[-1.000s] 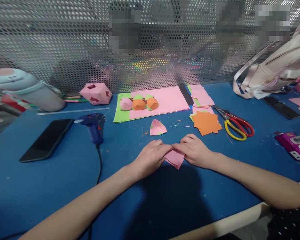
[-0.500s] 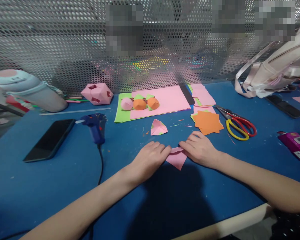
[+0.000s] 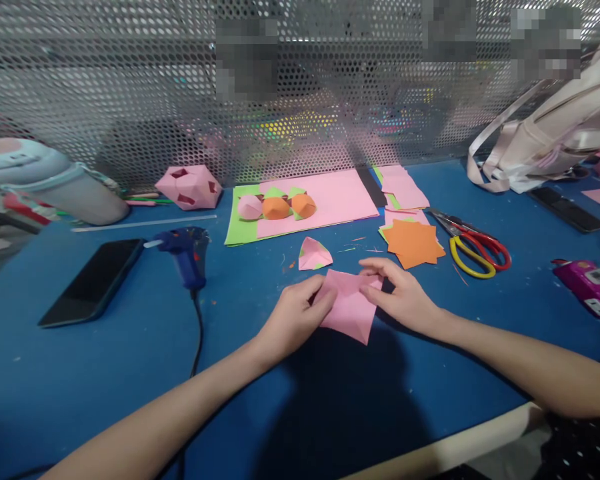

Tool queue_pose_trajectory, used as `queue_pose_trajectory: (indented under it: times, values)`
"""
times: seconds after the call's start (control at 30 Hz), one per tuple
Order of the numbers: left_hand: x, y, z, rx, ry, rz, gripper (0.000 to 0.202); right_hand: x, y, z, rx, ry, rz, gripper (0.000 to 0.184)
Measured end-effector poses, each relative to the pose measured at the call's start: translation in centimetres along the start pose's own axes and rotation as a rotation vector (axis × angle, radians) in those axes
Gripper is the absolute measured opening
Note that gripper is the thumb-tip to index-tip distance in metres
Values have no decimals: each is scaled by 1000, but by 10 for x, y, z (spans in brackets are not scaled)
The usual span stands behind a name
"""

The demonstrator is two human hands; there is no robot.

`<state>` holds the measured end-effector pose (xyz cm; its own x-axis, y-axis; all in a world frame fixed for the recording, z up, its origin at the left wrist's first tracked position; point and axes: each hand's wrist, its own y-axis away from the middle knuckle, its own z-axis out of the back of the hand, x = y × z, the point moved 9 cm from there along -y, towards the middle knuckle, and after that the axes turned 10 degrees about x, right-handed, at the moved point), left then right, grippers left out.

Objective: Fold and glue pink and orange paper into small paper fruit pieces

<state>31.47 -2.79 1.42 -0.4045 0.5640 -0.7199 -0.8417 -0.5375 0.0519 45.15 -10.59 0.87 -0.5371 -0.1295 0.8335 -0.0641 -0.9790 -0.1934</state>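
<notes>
Pink paper sheet, creased, 1 corner pointing toward 6 o'clock, is near the middle of a blue table; clock directions are taken from the sheet. Left to right: black phone at 9 o'clock, then a blue glue gun just above 9. Farther off at 10, a pink paper ball with openings. At 11, 3 rounded paper pieces — 1 pink, 2 orange. The left hand, at 9, is nearly closed, pinching the sheet's edge between thumb and fingers. A small folded pink piece lies near, at 11. The right hand, at 3, is half open, thumb over the sheet's 2 o'clock corner — whether it grips, I cannot tell. Orange paper lies between 1 and 2; scissors at 2.
</notes>
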Motion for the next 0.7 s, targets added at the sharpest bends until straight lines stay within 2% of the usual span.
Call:
queue_pose_trajectory:
  times: [0.13, 0.3, 0.53, 0.7]
  values:
    - [18, 1, 1, -75, 335, 118, 24, -28, -4, -9, 12, -395, -193, 45]
    - [26, -2, -16, -15, 770, 135, 21, -27, -6, -12, 34, -489, -224, 41]
    - [24, 2, -32, 26, 1040, 148, 29, -25, -1, -11, 25, -514, -249, 27]
    - [17, 4, -37, 62, 1103, 142, 26, -27, 4, -19, 32, -568, -307, 29]
